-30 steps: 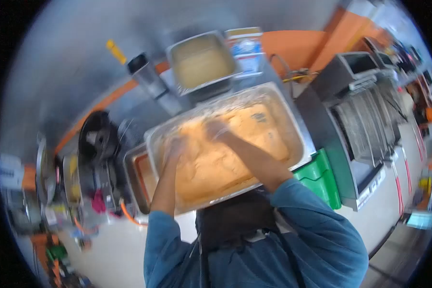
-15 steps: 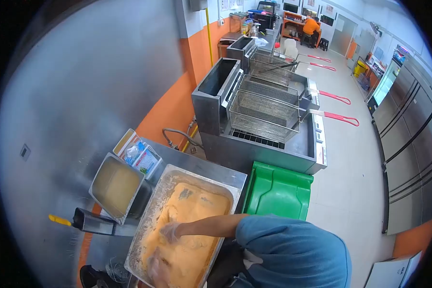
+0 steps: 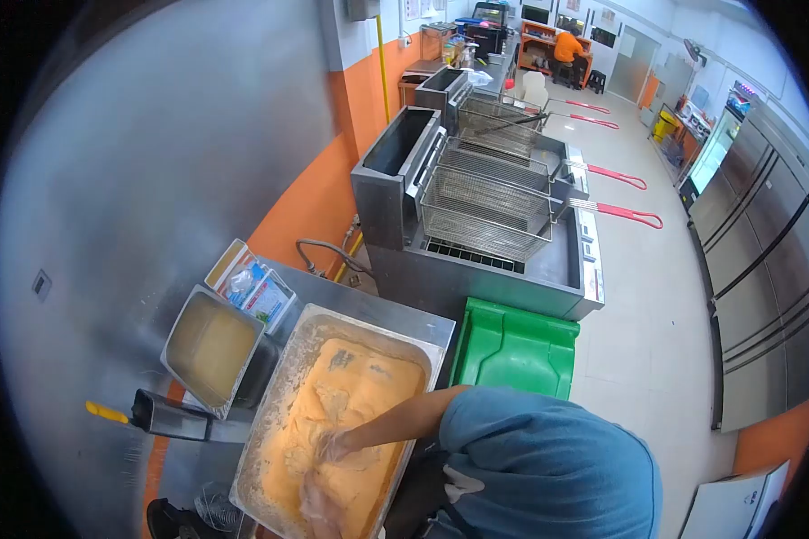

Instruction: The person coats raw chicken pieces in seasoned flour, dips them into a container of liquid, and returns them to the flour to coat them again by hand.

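A deep metal tray [image 3: 431, 337] is filled with orange-tinted breading flour [image 3: 283, 463]. Both of my hands are down in it, in clear plastic gloves. My right hand [image 3: 335, 445] reaches in from the right, its fingers partly sunk in the flour beside lumpy coated pieces [image 3: 334, 402]. Nearer the lower edge, my left hand [image 3: 319, 508] points toward the right hand, close to it. Flour and blur hide the fingertips of both, so I cannot make out what they hold.
Left of the tray stand a metal pan of cloudy liquid [image 3: 208, 350], a printed box [image 3: 265, 296] and a metal holder with a yellow handle [image 3: 108, 411]. Beyond are a green bin [image 3: 517, 350] and fryers with wire baskets [image 3: 485, 211]. A person in orange [image 3: 568, 47] sits far back.
My hands have shifted to the right and closer together in the flour. Lumpy coated pieces now show above my right hand. The whole view has shifted slightly.
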A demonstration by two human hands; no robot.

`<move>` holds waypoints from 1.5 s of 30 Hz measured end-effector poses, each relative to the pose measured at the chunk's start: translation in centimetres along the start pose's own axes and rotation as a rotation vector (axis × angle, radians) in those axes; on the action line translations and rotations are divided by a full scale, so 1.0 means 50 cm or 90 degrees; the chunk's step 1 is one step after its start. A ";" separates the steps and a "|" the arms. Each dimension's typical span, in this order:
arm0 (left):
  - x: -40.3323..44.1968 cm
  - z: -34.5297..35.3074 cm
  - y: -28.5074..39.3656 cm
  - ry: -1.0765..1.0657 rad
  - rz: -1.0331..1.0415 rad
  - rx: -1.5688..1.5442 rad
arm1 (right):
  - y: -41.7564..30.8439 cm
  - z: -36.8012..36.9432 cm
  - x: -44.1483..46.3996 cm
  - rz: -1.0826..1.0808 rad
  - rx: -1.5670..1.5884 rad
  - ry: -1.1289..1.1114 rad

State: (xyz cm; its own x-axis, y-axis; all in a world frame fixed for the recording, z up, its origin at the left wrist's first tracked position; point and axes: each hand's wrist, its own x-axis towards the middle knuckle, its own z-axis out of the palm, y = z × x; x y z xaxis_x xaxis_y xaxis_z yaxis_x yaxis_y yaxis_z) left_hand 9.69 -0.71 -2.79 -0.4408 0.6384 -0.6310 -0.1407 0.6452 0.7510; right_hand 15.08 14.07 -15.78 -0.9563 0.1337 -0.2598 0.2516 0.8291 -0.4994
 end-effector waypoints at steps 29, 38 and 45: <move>-0.134 -0.039 -0.053 -0.174 0.608 0.410 | -0.014 -0.081 -0.167 -0.151 -0.028 -0.095; 0.013 -0.100 0.009 0.051 0.035 -0.206 | 0.065 -0.282 -0.207 -0.026 -0.357 -0.065; 0.224 -0.113 -0.099 0.144 0.065 -0.290 | 0.243 -0.137 -0.083 0.070 -0.145 0.287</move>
State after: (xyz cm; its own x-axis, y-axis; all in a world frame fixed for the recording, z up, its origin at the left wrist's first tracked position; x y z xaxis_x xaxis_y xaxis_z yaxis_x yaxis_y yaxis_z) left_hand 0.43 0.87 -12.50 -0.6463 0.5495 -0.5295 -0.4357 0.3039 0.8472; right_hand 21.10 27.32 -15.09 -0.9077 0.4058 0.1072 0.3632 0.8874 -0.2840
